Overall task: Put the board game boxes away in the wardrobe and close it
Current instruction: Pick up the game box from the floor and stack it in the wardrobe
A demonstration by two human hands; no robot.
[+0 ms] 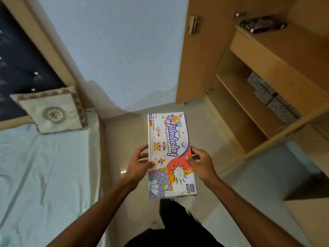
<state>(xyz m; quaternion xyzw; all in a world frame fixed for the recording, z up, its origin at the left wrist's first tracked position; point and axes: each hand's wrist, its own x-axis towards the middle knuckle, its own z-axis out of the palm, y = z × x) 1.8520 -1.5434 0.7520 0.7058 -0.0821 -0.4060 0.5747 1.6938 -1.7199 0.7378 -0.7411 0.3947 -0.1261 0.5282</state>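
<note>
A colourful Tambola board game box point(169, 139) is held flat in front of me above the floor, its long side pointing away. My left hand point(140, 162) grips its left edge and my right hand point(200, 160) grips its right edge, thumbs on the lid. The wooden wardrobe point(267, 68) stands open at the right, its door point(201, 50) swung out toward the wall. Bare shelves show inside, the middle shelf point(236, 93) lying just right of the box.
Patterned grey boxes point(272, 97) sit deep on the middle shelf. A dark object point(261, 24) lies on the top shelf. A bed point(41, 166) with a cushion point(51, 111) fills the left side. Pale tiled floor point(124, 132) runs between bed and wardrobe.
</note>
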